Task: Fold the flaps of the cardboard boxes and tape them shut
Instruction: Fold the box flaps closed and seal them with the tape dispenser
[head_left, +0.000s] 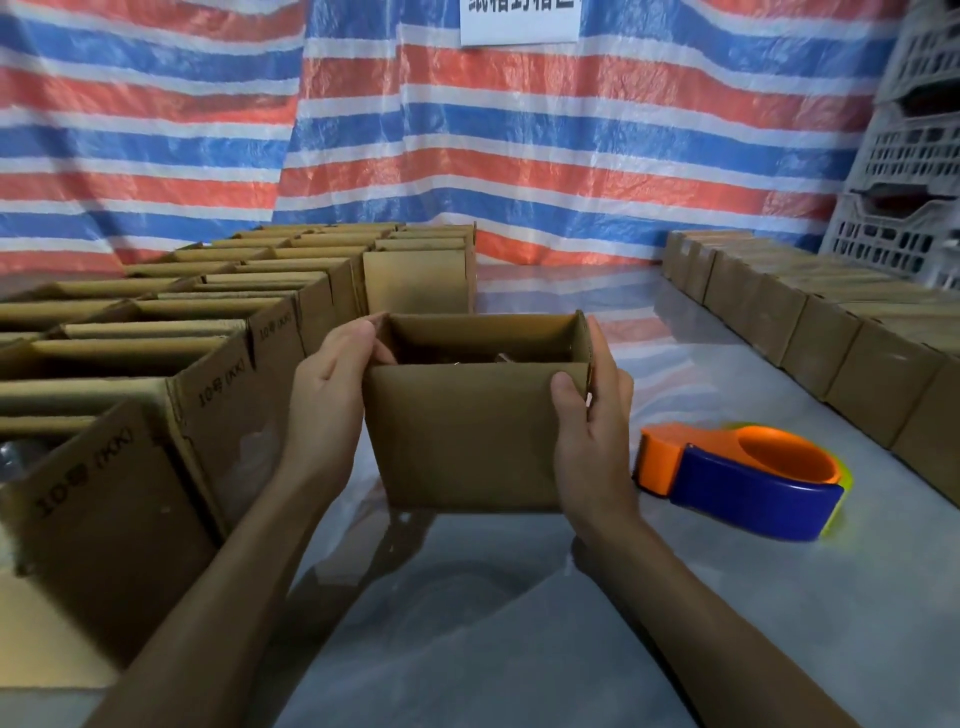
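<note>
Head cam looks down at one box (467, 436) dead centre, close in front of the person, top open with the flaps standing up. Can't tell if it's sitting on the table (467, 623) or lifted just off it. Something dark is inside, too murky to make out.

Left hand (332, 379) grips the box's left side, fingers curled over the top edge at that corner. Right hand (592, 421) holds the right side, thumb pressed flat on the near flap and the other fingers wrapped round the right wall, close together.

An orange-and-blue dispenser (743, 473) lies on the table just right of the right hand, not touching it.

Off to the left there's a big block of open boxes (156, 364) packed tight, running to the back, with printing on their side flaps. A right row (831, 332) of boxes lines the far right edge, tops look flat, but it's blurry. Behind it all hangs a red, white and blue striped tarp (519, 156) with a white sign (519, 21) up top, and grey crates (914, 156) are stacked at the right.
</note>
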